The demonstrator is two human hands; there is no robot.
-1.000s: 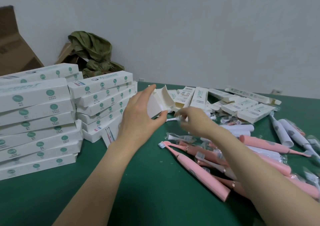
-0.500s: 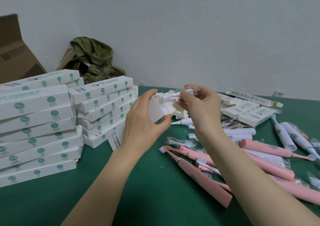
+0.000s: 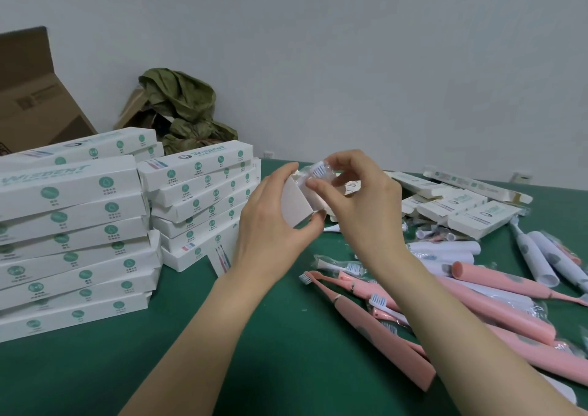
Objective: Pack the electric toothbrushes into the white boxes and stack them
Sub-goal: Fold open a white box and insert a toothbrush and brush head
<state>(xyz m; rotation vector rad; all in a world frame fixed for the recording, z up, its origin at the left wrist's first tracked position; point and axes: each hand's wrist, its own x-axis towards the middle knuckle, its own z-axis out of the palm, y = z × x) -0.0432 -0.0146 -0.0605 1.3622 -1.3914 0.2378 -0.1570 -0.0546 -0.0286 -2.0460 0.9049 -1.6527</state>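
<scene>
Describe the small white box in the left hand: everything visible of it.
The small white box is plain, matte cardboard, and the side facing the camera is blank. The left hand grips it above the green table, fingers over the top edge, thumb under the lower corner. It is tilted, its open end turned up and to the right, with pale flaps showing there. The right hand holds a plastic-wrapped brush head at that opening; how far inside cannot be told.

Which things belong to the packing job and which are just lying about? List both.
Job: open box in left hand, wrapped brush head in right hand, pink toothbrushes, stacked boxes, empty boxes.
Lying about: brown carton, crumpled green cloth.
</scene>
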